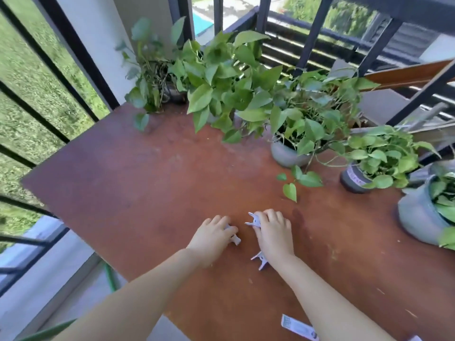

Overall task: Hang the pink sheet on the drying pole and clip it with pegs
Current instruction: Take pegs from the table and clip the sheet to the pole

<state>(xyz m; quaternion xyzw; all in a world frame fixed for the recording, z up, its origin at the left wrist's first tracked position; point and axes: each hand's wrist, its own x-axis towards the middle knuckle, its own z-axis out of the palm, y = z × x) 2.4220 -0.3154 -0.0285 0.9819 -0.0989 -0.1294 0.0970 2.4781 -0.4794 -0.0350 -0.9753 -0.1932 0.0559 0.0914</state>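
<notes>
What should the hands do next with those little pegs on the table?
Probably close the fingers and lift the pegs. The left hand covers one peg, the right hand rests on another, and a third lies by the right wrist. All are on the table; no sheet is in view.

Three pale lilac pegs on reddish bench (147, 180): one peg (235, 238) half under left hand (211, 238), second peg (253, 221) under right hand (273, 232) fingertips, third peg (261, 259) lying beside right wrist.
</notes>
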